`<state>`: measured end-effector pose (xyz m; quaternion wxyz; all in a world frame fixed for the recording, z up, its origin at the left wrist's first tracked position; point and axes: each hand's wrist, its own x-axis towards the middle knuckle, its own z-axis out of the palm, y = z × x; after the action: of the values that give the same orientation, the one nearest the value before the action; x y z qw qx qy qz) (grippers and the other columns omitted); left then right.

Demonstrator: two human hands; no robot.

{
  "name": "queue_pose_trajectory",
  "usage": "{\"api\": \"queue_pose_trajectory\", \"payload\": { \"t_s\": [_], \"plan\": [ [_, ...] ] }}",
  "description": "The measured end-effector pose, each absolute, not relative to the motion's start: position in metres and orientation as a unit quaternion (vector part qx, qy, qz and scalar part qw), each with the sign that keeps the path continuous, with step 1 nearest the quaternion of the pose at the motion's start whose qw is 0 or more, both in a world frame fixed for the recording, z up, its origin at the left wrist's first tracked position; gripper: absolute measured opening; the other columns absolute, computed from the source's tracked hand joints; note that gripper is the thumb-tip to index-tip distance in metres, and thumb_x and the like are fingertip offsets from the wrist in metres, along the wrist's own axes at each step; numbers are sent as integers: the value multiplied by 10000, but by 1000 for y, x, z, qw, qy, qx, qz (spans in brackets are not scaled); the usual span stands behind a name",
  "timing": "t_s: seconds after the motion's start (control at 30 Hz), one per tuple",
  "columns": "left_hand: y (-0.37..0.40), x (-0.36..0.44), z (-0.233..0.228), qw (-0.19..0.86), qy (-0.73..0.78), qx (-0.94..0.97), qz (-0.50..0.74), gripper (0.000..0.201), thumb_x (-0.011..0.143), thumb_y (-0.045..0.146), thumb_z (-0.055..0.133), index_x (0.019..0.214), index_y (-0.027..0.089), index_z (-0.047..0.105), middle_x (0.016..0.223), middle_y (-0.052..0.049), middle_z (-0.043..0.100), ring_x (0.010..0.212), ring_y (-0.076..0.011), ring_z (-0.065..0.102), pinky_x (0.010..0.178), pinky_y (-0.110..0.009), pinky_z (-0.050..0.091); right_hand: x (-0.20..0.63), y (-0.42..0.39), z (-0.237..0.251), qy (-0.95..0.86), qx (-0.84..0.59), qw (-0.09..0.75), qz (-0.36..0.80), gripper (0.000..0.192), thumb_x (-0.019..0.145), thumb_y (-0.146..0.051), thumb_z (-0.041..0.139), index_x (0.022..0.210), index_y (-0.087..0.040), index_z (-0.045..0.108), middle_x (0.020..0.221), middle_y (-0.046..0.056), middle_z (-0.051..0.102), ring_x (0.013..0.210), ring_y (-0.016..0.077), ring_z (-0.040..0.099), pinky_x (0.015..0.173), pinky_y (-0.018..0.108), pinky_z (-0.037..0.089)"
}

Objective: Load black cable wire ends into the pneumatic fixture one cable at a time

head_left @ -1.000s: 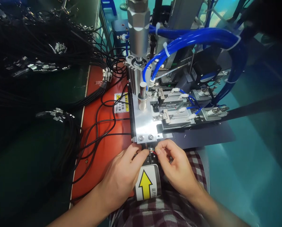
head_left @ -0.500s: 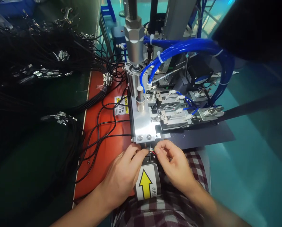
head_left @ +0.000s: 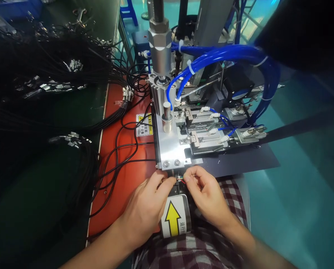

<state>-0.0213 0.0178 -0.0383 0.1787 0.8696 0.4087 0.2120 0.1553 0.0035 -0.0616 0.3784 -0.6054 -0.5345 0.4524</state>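
Thin coloured wires (head_left: 181, 179), red and green among them, run between my fingertips at the front of the machine (head_left: 171, 151). My right hand (head_left: 204, 194) pinches these wires between thumb and index finger. From the left, my left hand (head_left: 148, 200) is closed, its thumb and index finger pressed together at the other end of the wires; the cable end it grips is mostly hidden by the fingers. Just below the fingertips sits a small black fixture (head_left: 175, 189), and below that a white label with a yellow arrow (head_left: 172, 218).
A red base plate (head_left: 119, 186) lies at the left, crossed by loose black cables (head_left: 135, 144). Bundles of black cables with shiny metal ends (head_left: 73, 139) lie farther left. Blue air hoses (head_left: 225, 54) arch above the machine, and pneumatic cylinders (head_left: 209, 144) stand right of it.
Both hands stay almost in place, still pinching at the wires. The green wire shows slightly more between the fingertips, and the whole view has shifted very slightly.
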Motion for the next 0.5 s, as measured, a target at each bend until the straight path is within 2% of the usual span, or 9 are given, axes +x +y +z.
{"api": "queue_pose_trajectory", "payload": {
  "t_s": [0.3, 0.5],
  "plan": [
    [18, -21, -37, 184, 406, 870, 209, 252, 908, 101, 432, 1110, 119, 581, 955, -107, 581, 796, -208, 620, 689, -337, 577, 155, 3, -56, -613, -601, 355, 369, 135, 914, -180, 428, 808, -205, 508, 765, 16, 538, 660, 158, 527, 604, 285, 408],
    [17, -21, -37, 190, 410, 867, 209, 235, 921, 122, 422, 1102, 144, 569, 942, -92, 577, 791, -199, 620, 692, -323, 571, 157, 3, -55, -630, -595, 344, 362, 128, 912, -167, 440, 804, -202, 498, 758, 9, 522, 656, 150, 507, 589, 275, 398]
  ]
}}
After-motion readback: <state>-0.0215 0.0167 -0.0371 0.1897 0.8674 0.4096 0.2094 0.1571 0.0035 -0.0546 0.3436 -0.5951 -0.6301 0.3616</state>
